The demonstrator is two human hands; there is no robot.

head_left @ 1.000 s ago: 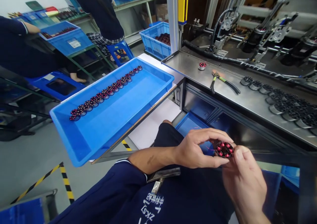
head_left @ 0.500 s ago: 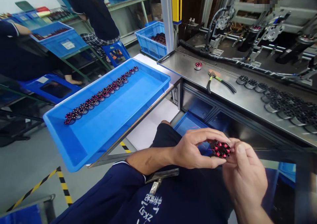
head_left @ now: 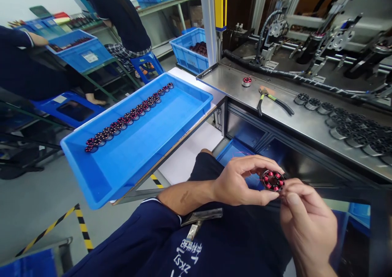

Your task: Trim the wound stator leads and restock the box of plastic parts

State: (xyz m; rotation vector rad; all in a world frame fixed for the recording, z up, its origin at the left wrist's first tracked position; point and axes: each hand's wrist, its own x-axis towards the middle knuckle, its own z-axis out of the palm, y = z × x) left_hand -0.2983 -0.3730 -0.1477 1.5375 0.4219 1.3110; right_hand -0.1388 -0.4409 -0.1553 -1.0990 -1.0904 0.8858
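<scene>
A small round motor stator [head_left: 272, 180] wound with red wire sits between both hands above my lap. My left hand [head_left: 241, 182] pinches it between thumb and fingers. Fingers of my right hand [head_left: 306, 222] curl closed just below and right of the stator, touching its edge; a thin red wire trails from it. A blue tray [head_left: 171, 130] to the left carries a diagonal row of several wound stators [head_left: 128, 115].
On the steel bench [head_left: 294, 117] lie one wound stator [head_left: 246, 81], pliers [head_left: 274, 99] and several unwound black cores [head_left: 352, 126]. Winding machinery stands behind. A blue crate [head_left: 191, 50] of parts and two seated people are at the back left.
The stator and my left hand rose slightly. My right thumb came off the stator's face and the fingers curled in below it.
</scene>
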